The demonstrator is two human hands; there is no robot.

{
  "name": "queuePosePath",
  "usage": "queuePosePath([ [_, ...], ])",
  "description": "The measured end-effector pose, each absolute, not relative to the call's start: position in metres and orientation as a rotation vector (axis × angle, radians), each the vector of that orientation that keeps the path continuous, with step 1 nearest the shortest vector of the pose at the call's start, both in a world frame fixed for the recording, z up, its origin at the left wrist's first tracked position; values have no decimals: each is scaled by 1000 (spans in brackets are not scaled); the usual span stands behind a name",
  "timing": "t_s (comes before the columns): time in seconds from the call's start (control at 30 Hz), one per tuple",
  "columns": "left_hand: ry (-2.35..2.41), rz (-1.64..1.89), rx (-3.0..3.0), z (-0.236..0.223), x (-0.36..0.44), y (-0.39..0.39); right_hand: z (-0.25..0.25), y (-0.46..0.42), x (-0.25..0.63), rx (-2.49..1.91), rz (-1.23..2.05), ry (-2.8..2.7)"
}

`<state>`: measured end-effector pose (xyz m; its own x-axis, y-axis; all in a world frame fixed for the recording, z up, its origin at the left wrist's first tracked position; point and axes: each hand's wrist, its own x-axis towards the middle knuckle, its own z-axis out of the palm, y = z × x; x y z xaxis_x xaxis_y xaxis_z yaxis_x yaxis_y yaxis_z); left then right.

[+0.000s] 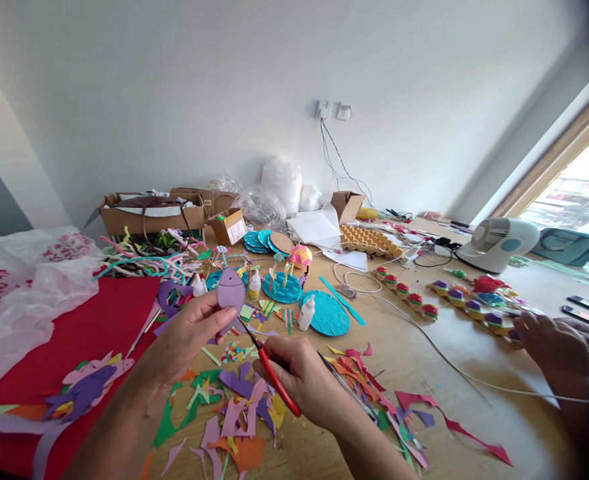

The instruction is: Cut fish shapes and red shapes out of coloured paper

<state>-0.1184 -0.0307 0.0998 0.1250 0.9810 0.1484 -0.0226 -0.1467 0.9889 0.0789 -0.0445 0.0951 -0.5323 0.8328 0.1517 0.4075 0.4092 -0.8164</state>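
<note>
My left hand (pixel 202 320) pinches a purple paper fish (pixel 231 291) upright, with an eye and lines drawn on it. In my right hand (pixel 294 373) is a pair of red-handled scissors (pixel 274 379), their blades pointing at the fish's lower end by my left fingers. Whether the blades are apart I cannot make out. Below both hands lie colored paper scraps (pixel 237 407) in purple, green and orange. On red paper (pixel 104 327) at the left rests a pile of cut paper fish (pixel 87 387).
Glue bottles (pixel 306 313) and blue discs (pixel 330 313) stand beyond my hands. Another person's hands (pixel 557 350) are by painted egg-carton strips (pixel 474 310) at the right. A white cable (pixel 439 357) crosses the table. A fan (pixel 499 243) and cardboard boxes (pixel 154 217) are farther back.
</note>
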Motion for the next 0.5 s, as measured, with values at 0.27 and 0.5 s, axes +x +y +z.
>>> queuePosePath([
  [0.27, 1015, 1248, 1247, 102, -115, -33, 94, -44, 77, -1031, 1006, -2120],
  [0.5, 992, 1198, 1183, 107, -117, -32, 95, -43, 78, -1023, 1060, -2089],
])
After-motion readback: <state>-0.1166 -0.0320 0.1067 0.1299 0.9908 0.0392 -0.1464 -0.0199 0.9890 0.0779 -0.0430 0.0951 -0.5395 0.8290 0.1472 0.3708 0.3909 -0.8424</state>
